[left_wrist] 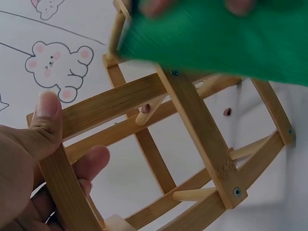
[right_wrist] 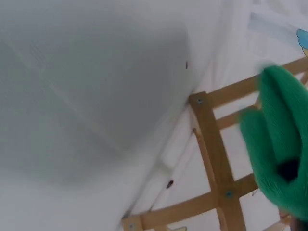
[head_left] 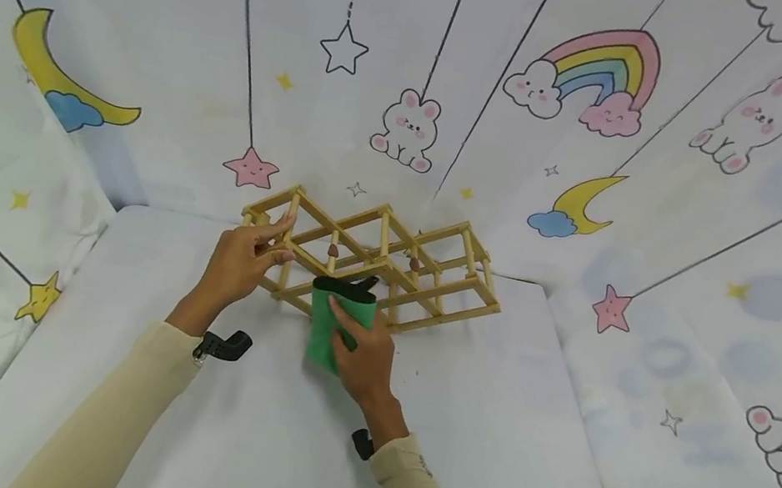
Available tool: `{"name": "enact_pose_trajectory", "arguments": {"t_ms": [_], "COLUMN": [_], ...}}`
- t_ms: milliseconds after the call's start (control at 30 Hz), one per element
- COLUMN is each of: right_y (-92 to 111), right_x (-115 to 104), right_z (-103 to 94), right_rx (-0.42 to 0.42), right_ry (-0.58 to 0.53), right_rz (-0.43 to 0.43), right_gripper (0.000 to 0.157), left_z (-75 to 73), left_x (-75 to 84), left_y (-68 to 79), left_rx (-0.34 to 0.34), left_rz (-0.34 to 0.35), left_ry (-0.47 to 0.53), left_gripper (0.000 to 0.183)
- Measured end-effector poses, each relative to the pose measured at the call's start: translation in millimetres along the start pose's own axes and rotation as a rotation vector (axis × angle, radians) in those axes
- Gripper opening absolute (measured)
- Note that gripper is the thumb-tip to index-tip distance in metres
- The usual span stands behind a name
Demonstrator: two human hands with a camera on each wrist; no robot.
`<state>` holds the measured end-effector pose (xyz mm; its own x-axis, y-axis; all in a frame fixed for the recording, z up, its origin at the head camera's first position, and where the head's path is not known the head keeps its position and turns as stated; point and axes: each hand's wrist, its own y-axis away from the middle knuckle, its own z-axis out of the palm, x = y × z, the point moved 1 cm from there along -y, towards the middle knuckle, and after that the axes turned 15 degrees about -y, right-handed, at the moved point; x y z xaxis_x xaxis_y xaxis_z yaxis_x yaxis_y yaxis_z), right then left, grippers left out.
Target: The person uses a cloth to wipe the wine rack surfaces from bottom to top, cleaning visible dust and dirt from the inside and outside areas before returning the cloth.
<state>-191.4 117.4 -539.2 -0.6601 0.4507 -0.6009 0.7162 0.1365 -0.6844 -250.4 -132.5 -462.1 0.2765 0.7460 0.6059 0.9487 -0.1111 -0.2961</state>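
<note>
Left hand steadies the wooden rack as the right hand works with a green cloth

The wooden rack (head_left: 382,263), an open zigzag frame of slats and round posts, is at the far end of the white table (head_left: 476,434), close to the printed curtain (head_left: 181,78). Whether its full weight rests on the table is hard to tell.

The left hand (head_left: 240,262) grips the rack's left end: in the left wrist view the thumb lies over a corner slat, with the other fingers curled behind it. The right hand (head_left: 368,359) holds the folded green cloth (head_left: 322,335), its index finger stretched along the near face; how the thumb sits cannot be made out. The cloth is in front of the rack's middle, and it is unclear whether it touches the wood.

The step in hand looks like wiping down the rack. The next move probably calls for keeping the left end firm while the cloth is pressed along a slat, with care around the narrow gaps and posts, where loose folds could snag. Pressing too hard could tip or slide so light a frame.
</note>
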Motion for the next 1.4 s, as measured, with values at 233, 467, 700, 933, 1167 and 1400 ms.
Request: {"name": "enact_pose_trajectory", "arguments": {"t_ms": [233,467,700,933,1167,1400], "right_y": [-7.5,-11.9,-32.8,-17.0,-28.8,-13.1], "right_x": [0.0,-18.5,-30.1,-27.7,-32.9,-28.1], "right_z": [1.8,20.4,35.6,26.4,41.3,23.5], "right_rx": [0.127,0.013,-0.056,0.028,-0.049,0.016], "right_ry": [-0.002,-0.145,-0.016,0.111,0.1,0.136], "right_rz": [0.035,-0.018,-0.008,0.061,-0.053,0.092], "right_gripper": [0.052,0.049,0.045,0.051,0.043,0.05], "left_z": [-7.9,-12.4,-14.1,-14.5,-20.3,-22.1], "left_x": [-0.6,-3.7,-3.3,-1.5,-3.9,-5.7], "left_y": [-2.1,-0.6,2.0,1.1,3.4,3.1], "left_rx": [-0.077,-0.18,-0.21,-0.225,-0.228,-0.241], "left_rz": [0.053,0.09,0.083,0.096,0.077,0.087], "left_ry": [-0.004,0.034,0.053,0.048,0.056,0.074], "left_gripper": [0.06,0.059,0.056,0.055,0.053,0.054]}}
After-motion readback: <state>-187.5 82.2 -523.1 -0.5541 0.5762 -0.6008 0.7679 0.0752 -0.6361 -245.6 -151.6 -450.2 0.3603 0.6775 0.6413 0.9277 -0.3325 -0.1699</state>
